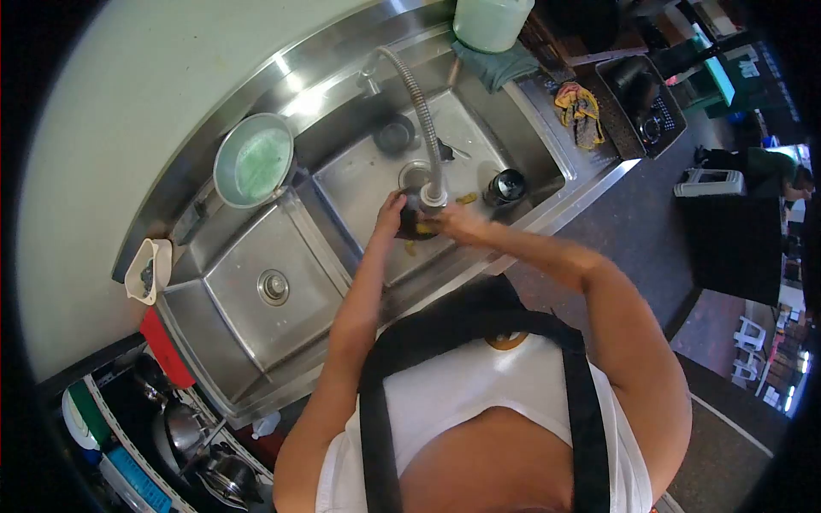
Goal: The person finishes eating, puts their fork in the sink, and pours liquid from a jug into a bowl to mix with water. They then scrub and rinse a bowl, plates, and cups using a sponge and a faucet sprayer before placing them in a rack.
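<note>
My left hand [391, 214] is closed on the rim of a dark bowl [412, 226] in the right sink basin. My right hand [457, 224] reaches to the bowl's other side, under the spray head [434, 195] of a flexible faucet; its fingers are smeared by motion and partly hidden. A small yellow piece shows in the bowl by those fingers. Other yellow scraps [466, 198] lie on the basin floor. Around them are a black cup-like container [505, 186], a dark round container [394, 134] and a spoon [457, 149].
A metal pot of green suds [261, 162] stands on the divider's back end. To the left is the second basin [248, 312] with its drain. A white bucket [492, 21], a green cloth [496, 64], a patterned cloth [579, 111] and a dark crate [676, 120] occupy the right side.
</note>
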{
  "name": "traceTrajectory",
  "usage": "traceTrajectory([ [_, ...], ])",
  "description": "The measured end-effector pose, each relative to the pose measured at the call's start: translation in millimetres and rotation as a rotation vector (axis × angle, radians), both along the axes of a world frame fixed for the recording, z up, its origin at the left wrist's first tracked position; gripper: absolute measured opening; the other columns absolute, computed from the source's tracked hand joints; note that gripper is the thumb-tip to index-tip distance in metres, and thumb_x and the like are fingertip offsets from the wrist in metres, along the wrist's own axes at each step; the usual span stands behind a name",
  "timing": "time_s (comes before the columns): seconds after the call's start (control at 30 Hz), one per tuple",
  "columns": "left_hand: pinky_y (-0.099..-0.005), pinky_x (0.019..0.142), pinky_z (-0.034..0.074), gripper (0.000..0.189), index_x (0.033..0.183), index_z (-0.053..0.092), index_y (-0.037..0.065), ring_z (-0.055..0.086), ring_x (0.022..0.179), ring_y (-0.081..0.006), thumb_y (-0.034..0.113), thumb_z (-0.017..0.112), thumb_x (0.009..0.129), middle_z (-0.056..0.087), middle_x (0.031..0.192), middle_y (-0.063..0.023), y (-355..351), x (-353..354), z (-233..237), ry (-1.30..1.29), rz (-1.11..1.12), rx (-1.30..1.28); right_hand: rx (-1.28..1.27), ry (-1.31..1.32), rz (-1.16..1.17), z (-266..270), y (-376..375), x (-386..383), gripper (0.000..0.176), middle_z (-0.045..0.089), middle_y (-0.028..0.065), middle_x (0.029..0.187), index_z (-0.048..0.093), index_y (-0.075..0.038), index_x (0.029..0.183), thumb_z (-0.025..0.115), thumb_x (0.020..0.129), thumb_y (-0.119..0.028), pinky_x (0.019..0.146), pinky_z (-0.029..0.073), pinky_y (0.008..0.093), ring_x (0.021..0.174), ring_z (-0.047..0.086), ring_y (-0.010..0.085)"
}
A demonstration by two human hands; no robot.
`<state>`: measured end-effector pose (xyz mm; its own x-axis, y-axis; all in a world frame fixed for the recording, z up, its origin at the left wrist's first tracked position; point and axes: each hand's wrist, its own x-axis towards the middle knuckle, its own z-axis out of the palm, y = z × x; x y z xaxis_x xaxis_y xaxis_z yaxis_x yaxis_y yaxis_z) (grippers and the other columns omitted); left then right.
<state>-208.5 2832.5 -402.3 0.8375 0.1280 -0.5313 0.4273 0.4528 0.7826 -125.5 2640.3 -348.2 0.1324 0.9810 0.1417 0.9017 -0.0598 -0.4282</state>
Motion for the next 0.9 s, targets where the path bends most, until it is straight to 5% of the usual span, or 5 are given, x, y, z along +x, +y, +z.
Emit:
traceTrajectory([
  [0.23, -0.0488, 0.078, 0.050, 0.062, 0.127, 0.047, 0.013, 0.057, 0.103, -0.0279, 0.055, 0.046, 0.083, 0.053, 0.121, -0.0109, -8.3, 22.4, 42.7, 0.285, -0.178, -0.215, -0.472, 0.233, -0.127, 46.9, 12.9, -10.1, 0.051, 0.051, 0.0147, 0.124, 0.049, -0.010, 0.126, 0.064, 0.077, -0.018, 0.093, 0.041, 0.0424, 0.112, 0.049, 0.0353],
  [0.47, -0.0481, 0.098, 0.037, 0.074, 0.132, 0.043, 0.013, 0.049, 0.114, -0.0309, 0.067, 0.034, 0.083, 0.048, 0.131, -0.0098, -1.2, -0.2, -25.1, 0.322, -0.201, -0.382, 0.203, 1.495, -0.551, -37.1, 21.6, -3.1, 0.050, 0.062, 0.0077, 0.104, 0.054, -0.001, 0.116, 0.071, 0.076, -0.025, 0.086, 0.044, 0.0315, 0.095, 0.057, 0.0193],
  [0.67, -0.0436, 0.093, 0.038, 0.053, 0.135, 0.040, 0.017, 0.044, 0.121, -0.0262, 0.045, 0.047, 0.091, 0.044, 0.135, -0.0092, -36.5, -7.2, -21.0, 0.057, 0.222, -0.687, 0.008, 1.481, -1.151, 16.2, 0.6, 38.1, 0.036, 0.065, 0.0100, 0.104, 0.064, -0.007, 0.107, 0.065, 0.081, -0.031, 0.079, 0.048, 0.0382, 0.093, 0.061, 0.0255],
  [0.73, -0.0389, 0.091, 0.042, 0.041, 0.127, 0.045, 0.010, 0.052, 0.111, -0.0239, 0.027, 0.053, 0.091, 0.052, 0.124, -0.0091, -39.9, -4.1, -17.0, -0.108, 0.301, -0.634, -0.134, 0.920, -1.320, -46.9, 11.4, 44.8, 0.028, 0.065, 0.0159, 0.098, 0.066, -0.012, 0.101, 0.060, 0.082, -0.032, 0.077, 0.048, 0.0408, 0.093, 0.061, 0.0333],
  [0.9, -0.0338, 0.083, 0.047, 0.034, 0.116, 0.050, 0.005, 0.056, 0.098, -0.0195, 0.023, 0.057, 0.088, 0.057, 0.109, -0.0070, -39.7, 20.5, 14.6, -0.063, 0.116, -0.261, 0.394, 0.515, -1.213, 15.0, 20.2, -9.4, 0.026, 0.054, 0.0167, 0.113, 0.062, -0.014, 0.101, 0.062, 0.076, -0.024, 0.076, 0.047, 0.0445, 0.094, 0.057, 0.0375],
])
